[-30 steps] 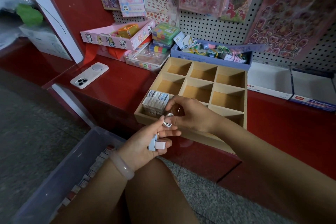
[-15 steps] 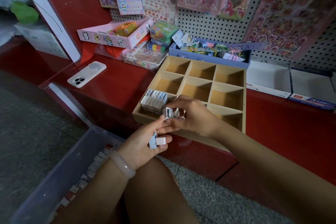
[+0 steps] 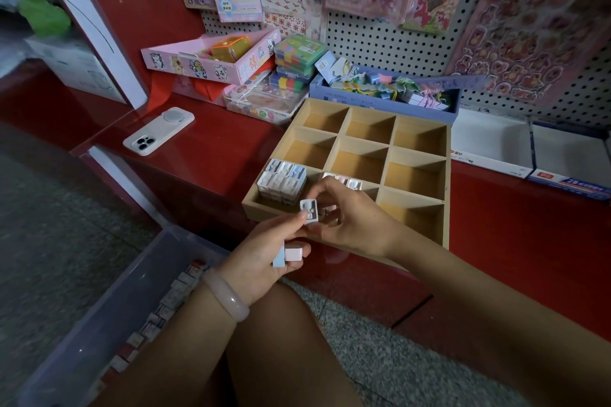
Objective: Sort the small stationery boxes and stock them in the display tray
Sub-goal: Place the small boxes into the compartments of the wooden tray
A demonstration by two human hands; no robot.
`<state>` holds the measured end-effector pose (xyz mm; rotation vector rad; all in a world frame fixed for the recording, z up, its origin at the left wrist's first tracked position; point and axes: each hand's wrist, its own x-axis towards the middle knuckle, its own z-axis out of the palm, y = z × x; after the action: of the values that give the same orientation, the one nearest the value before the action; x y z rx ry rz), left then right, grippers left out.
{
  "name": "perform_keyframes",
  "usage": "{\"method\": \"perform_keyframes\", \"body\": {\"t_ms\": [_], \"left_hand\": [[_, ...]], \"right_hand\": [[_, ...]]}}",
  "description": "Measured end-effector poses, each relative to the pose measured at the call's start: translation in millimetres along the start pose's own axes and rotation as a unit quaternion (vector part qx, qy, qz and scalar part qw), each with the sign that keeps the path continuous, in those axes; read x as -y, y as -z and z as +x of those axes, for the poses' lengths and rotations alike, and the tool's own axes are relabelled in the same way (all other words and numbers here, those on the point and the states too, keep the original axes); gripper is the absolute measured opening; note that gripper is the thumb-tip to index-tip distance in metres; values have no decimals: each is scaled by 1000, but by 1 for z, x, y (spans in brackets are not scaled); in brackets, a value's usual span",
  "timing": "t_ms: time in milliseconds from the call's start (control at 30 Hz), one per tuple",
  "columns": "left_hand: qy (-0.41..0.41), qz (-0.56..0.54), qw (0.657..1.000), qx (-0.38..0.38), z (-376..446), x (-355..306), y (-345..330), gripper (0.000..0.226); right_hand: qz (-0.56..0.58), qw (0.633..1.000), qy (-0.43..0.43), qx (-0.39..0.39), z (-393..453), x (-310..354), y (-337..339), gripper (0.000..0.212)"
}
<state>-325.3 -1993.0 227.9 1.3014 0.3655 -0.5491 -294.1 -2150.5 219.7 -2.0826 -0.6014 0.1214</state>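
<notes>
A wooden display tray [image 3: 447, 195] with a grid of compartments sits on the red shelf. Its near-left compartment holds several small blue-and-white boxes [image 3: 282, 179]; the one to its right holds a few pink-and-white boxes [image 3: 344, 180]. My left hand [image 3: 264, 258] holds a pink box [image 3: 293, 254] and a blue box [image 3: 278, 257] in its curled fingers, and its thumb touches a white box [image 3: 309, 210]. My right hand [image 3: 350, 218] pinches that white box, just in front of the tray's near edge.
A clear plastic bin [image 3: 109, 317] with several small boxes stands on the floor at lower left. A white phone [image 3: 158, 135] lies on the shelf left of the tray. Pink, blue and white boxes of stationery line the pegboard wall behind.
My right hand has taken a white box from my left hand and lifted it up toward the tray's front edge. The left hand keeps the pink and blue boxes.
</notes>
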Motion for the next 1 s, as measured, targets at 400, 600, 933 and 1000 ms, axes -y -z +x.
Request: {"method": "perform_keyframes", "body": {"t_ms": [400, 600, 933, 1000], "left_hand": [[4, 10, 1000, 0, 4, 3, 7, 22], [27, -30, 999, -1, 7, 4, 4, 19], [48, -144, 988, 25, 10, 4, 9, 26], [54, -195, 979, 34, 10, 2, 11, 26]], "right_hand": [[-281, 943, -120, -133, -3, -24, 11, 46], [-334, 926, -123, -124, 3, -29, -7, 49], [-362, 919, -119, -101, 13, -28, -11, 55], [-364, 919, -121, -91, 13, -28, -9, 56]]}}
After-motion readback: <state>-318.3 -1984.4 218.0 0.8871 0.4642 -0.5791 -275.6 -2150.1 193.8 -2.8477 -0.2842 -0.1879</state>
